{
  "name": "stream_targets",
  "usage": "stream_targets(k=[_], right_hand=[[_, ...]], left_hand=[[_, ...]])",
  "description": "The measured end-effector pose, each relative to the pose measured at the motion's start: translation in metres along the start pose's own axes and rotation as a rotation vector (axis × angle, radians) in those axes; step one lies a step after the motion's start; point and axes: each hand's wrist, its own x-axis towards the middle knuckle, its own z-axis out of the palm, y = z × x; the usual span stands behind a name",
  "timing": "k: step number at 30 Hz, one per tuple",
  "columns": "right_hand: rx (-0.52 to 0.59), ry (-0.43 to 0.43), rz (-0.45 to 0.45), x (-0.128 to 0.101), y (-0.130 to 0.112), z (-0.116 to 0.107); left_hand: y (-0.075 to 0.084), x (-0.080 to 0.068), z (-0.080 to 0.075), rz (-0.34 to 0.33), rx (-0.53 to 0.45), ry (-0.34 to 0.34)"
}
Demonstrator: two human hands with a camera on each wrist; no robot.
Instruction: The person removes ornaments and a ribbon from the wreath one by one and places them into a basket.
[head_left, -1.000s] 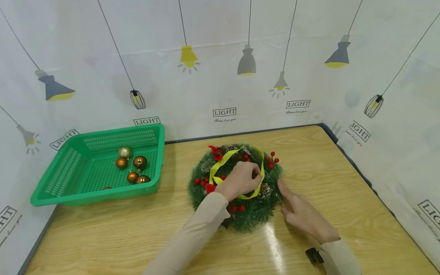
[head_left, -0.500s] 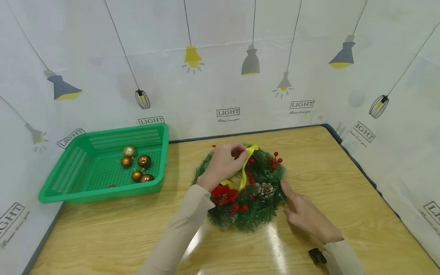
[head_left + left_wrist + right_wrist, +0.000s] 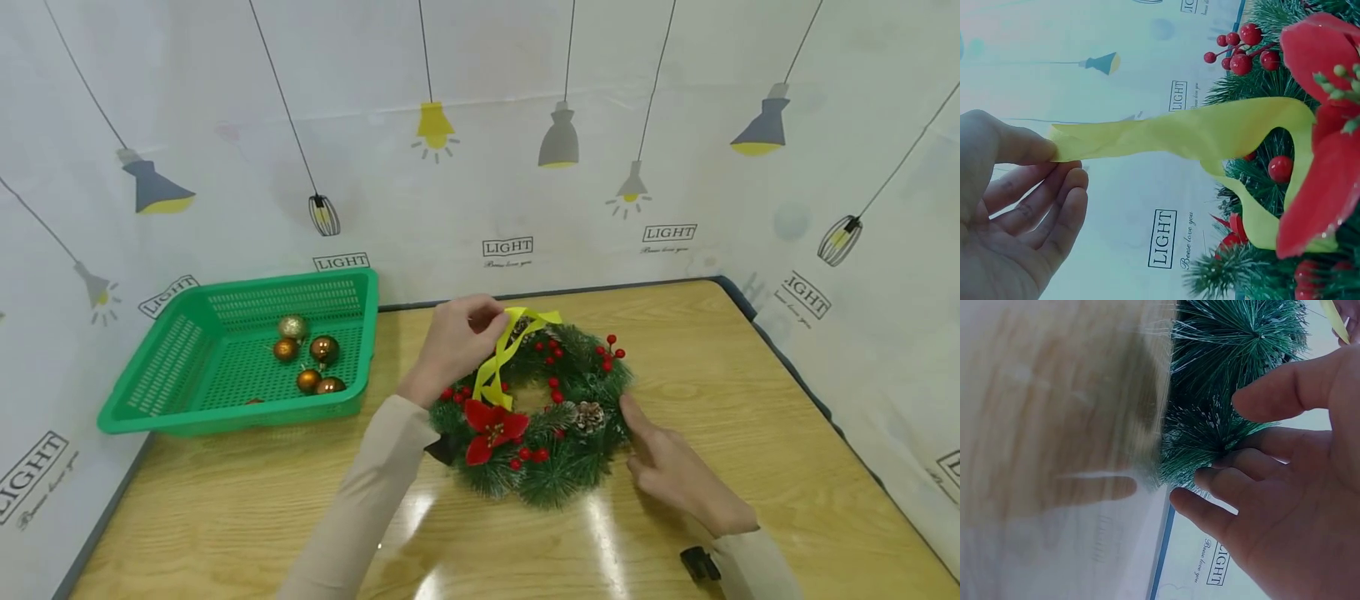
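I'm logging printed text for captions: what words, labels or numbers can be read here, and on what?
"LIGHT": printed many times on the white backdrop sheet, e.g..
Cursive line under each "LIGHT": too small to read in the head view; the left wrist view suggests "Bonne love you", uncertain.
Wreath, ribbon, basket: no text.

I see the wreath at the frame's centre on the table, the basket at its left, baubles inside.

Left hand raised, forearm in beige sleeve reaching forward, thumb and forefinger pinched together, other fingers loosely curled. Right hand low and palm-down, fingers extended and spread, wrist angled inward.
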Motion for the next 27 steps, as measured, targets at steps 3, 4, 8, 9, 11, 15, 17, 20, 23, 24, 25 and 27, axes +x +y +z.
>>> stream_targets(k=[3, 4, 8, 9, 11, 15, 17, 20, 23, 24, 25, 27], right_hand=[[0.001, 0.001, -0.002, 0.0, 0.0, 0.0], [0.009, -0.001, 0.001, 0.0, 0.0, 0.0], [0.021, -0.004, 0.003, 0.0, 0.0, 0.0], [0.02, -0.004, 0.003, 0.001, 0.0, 0.0], [0.012, 0.003, -0.005, 0.001, 0.0, 0.0], [-0.003, 0.02, -0.027, 0.002, -0.001, -0.002], [-0.008, 0.025, -0.037, 0.002, -0.001, -0.002], [-0.01, 0.023, -0.038, 0.002, 0.0, -0.001], [-0.018, 0.024, -0.038, 0.003, 0.001, 0.0], [-0.019, 0.027, -0.044, 0.003, 0.001, 0.0], [-0.024, 0.029, -0.05, 0.003, 0.002, 0.0], [-0.025, 0.027, -0.049, 0.003, 0.002, 0.0]], left_hand=[[-0.001, -0.001, -0.004, -0.023, 0.015, 0.018], [-0.001, -0.001, -0.005, -0.026, 0.017, 0.027], [-0.004, 0.0, -0.011, -0.024, 0.033, 0.064], [-0.005, 0.0, -0.012, -0.021, 0.036, 0.071], [-0.007, 0.0, -0.014, -0.016, 0.042, 0.082], [-0.011, -0.001, -0.019, -0.015, 0.034, 0.094], [-0.013, -0.002, -0.021, -0.01, 0.021, 0.1], [-0.017, -0.003, -0.026, -0.012, 0.003, 0.111], [-0.02, -0.005, -0.031, -0.033, 0.01, 0.122], [-0.021, -0.005, -0.033, -0.038, 0.019, 0.128], [-0.021, -0.006, -0.035, -0.043, 0.029, 0.136], [-0.023, -0.007, -0.039, -0.043, 0.035, 0.154]])
